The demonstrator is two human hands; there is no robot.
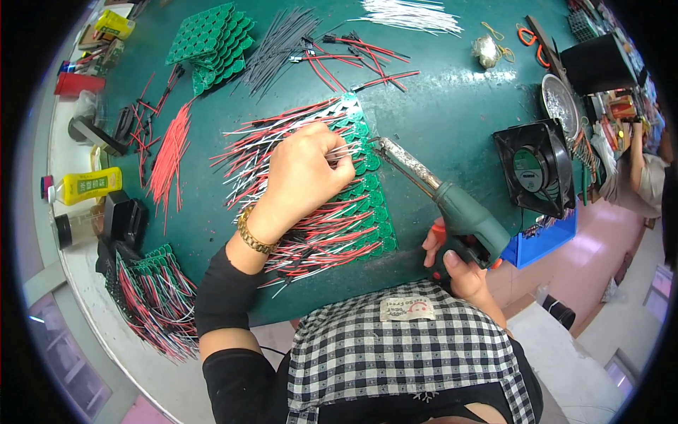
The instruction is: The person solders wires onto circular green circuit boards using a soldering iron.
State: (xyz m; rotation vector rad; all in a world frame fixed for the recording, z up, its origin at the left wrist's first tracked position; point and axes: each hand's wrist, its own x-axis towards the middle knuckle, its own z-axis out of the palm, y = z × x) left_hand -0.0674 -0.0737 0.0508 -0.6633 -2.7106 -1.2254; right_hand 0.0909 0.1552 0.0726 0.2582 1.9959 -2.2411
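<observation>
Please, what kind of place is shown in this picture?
Most likely an electronics assembly workshop: a green soldering gun in the right hand, wired green circuit boards, and loose red wires on the bench.

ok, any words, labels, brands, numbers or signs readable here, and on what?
Locations only; I'm not copying wording:
Apron patch: legible lettering next to a red smiling face.
Yellow bottle at left: printed characters on its side.
Black fan: print on the hub label, too small to read.
Yellow package at upper left: markings too blurred.
</observation>
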